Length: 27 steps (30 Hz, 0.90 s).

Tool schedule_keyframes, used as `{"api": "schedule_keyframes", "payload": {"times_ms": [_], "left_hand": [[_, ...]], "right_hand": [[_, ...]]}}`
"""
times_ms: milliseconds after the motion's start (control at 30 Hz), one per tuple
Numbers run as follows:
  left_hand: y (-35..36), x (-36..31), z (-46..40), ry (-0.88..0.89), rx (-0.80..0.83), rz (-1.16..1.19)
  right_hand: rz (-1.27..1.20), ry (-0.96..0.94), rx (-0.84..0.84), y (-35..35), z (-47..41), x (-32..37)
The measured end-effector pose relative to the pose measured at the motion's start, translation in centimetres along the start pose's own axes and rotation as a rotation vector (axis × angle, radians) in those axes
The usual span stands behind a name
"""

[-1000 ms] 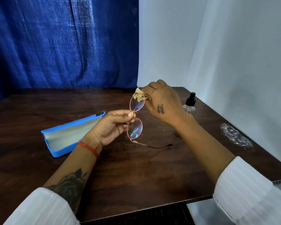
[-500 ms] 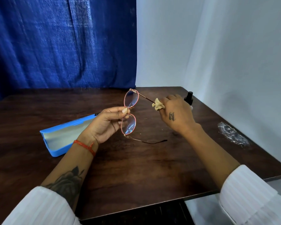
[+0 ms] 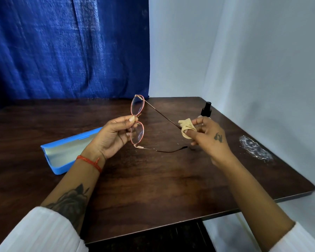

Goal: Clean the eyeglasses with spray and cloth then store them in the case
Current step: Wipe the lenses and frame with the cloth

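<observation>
Pink-rimmed eyeglasses (image 3: 137, 122), mid-frame above the tabletop (image 3: 171, 179), are pinched at the bridge by my left hand (image 3: 113, 137) so my right hand (image 3: 207, 137) can pinch the cloth (image 3: 185, 127) round one temple; the open case (image 3: 65, 151) waits at left.

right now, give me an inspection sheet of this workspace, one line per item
surface: dark wooden table, with a whitish worn patch near its right edge
job's things: eyeglasses held up off the table, temples unfolded; beige cloth wrapped round the end of the upper temple; spray bottle upright behind the right hand; blue case lying open on the left
clutter: nothing seen
hands: left hand pinches the glasses at the bridge; right hand pinches the cloth on the temple
cables: nothing seen
surroundings: blue curtain behind, white backdrop to the right
</observation>
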State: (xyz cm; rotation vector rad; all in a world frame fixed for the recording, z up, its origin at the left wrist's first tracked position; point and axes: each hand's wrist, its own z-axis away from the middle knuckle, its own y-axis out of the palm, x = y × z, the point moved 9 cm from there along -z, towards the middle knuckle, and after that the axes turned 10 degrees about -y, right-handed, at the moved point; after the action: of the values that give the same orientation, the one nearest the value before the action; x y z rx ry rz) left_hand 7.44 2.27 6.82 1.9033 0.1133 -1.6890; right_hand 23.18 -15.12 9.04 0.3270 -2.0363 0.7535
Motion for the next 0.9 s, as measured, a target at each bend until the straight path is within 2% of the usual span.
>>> {"api": "schedule_keyframes", "payload": {"times_ms": [67,133,333,433,500,633,767,833,900], "left_hand": [[-0.1,0.0,0.0,0.000,-0.011,0.020],[0.1,0.0,0.0,0.010,-0.010,0.032],[0.1,-0.1,0.1,0.038,-0.013,0.064],[0.0,-0.1,0.1,0.042,-0.033,0.081],[-0.1,-0.1,0.0,0.046,-0.050,0.080],[-0.5,0.1,-0.1,0.051,-0.065,0.103],[-0.3,0.1,-0.1,0.054,-0.089,0.098],[-0.3,0.3,-0.2,0.046,-0.118,0.087],[-0.4,0.5,-0.2,0.047,-0.148,0.100]], "right_hand": [[-0.150,0.037,0.011,0.2,0.9,-0.3],[-0.181,-0.016,0.028,0.6,1.9,0.3],[0.023,-0.468,-0.077,1.1,5.6,3.8],[0.076,-0.649,0.028,3.3,7.0,4.4],[0.132,-0.684,0.155,5.2,7.7,4.0],[0.224,-0.639,0.341,7.4,8.2,2.9],[0.039,-0.461,0.460,7.4,7.6,2.5],[-0.040,-0.355,0.369,6.4,6.6,2.1],[-0.186,-0.113,0.176,5.0,5.3,0.4]]}}
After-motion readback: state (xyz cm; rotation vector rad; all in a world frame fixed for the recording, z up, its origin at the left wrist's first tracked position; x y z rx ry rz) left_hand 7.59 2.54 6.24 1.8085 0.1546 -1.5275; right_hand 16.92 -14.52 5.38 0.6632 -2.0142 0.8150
